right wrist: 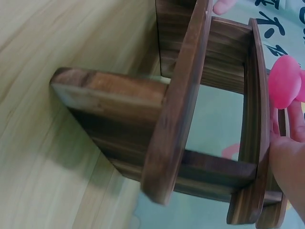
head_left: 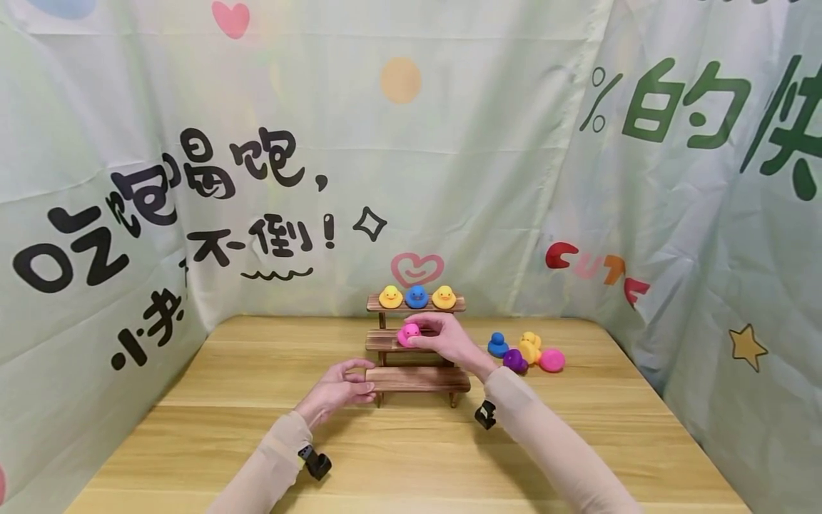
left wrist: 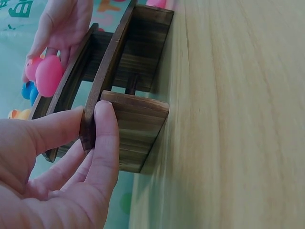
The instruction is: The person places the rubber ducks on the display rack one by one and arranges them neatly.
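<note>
Lowering a round toy like the pink duck [head_left: 406, 334] well calls for a light pinch and a level base. It is at the middle tier of the wooden stand [head_left: 417, 380], left of that tier's centre; whether its underside already touches the board, I cannot tell. The right hand [head_left: 446, 337] grasps it between thumb and fingers, coming in from the stand's right front, the wrist lifted above the lowest tier and the forearm slanting back toward the person. Letting the base sit flat before the fingers part would likely keep the duck from rolling off the narrow board, and the knuckles should stay clear of the top tier just above.

The left hand [head_left: 338, 389] grips the left end of the stand's lowest board, thumb on one face and fingers on the other, its forearm reaching in low from the stand's left front. That brace seems worth holding gently: enough to stop the stand sliding, not so hard that it tips.

On the stand's top tier sit a yellow duck [head_left: 390, 297], a blue duck [head_left: 417, 296] and a second yellow duck [head_left: 444, 297], set apart in a row that could guide the spacing below. Right of the stand, a loose cluster of ducks [head_left: 529, 348] lies on the table [head_left: 411, 457], near enough that the right sleeve [head_left: 546, 435] should swing back with care.
</note>
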Tool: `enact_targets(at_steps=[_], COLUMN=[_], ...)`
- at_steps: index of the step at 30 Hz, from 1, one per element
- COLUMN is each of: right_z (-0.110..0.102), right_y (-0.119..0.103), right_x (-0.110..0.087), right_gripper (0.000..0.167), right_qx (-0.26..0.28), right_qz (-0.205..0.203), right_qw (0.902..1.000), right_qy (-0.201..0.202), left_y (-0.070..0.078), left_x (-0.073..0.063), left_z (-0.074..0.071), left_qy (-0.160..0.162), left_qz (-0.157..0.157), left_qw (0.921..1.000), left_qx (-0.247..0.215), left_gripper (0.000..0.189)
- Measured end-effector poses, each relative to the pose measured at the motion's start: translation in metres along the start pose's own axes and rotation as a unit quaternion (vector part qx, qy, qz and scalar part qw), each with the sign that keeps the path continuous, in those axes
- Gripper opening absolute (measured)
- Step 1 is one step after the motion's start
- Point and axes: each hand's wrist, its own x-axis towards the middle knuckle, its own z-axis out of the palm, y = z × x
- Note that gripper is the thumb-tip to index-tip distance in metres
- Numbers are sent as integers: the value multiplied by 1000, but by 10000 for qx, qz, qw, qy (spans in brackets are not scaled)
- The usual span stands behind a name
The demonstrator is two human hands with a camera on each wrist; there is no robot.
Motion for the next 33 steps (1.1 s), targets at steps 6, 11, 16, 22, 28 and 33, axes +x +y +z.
enact_targets(at_steps=[6,11,16,22,28,33], right_z=[10,17,23,29,32,35], right_y=[-2,-5,-7,-8,-10,-11], right_x=[6,11,15,19,20,19], right_gripper=[38,42,43,41,41,39], right_qx=[48,10,47,157,222,26], right_qz=[4,97,244,380,318,243], right_qw=[10000,9998,9995,9991,9990,9993], right_qy=[42,164,189,126,207,278], left_y=[0,0,-1,-1,0,-2], left_x=[0,1,1,0,0,1], left_z=[-1,-1,-1,0,0,0], left_qy=[-39,-28,-81,-99,-86,-70], left_qz=[32,35,90,104,99,73], left_qw=[10000,10000,9999,9999,9999,9999], left_qx=[34,37,39,13,48,25], left_gripper=[52,51,51,52,52,50])
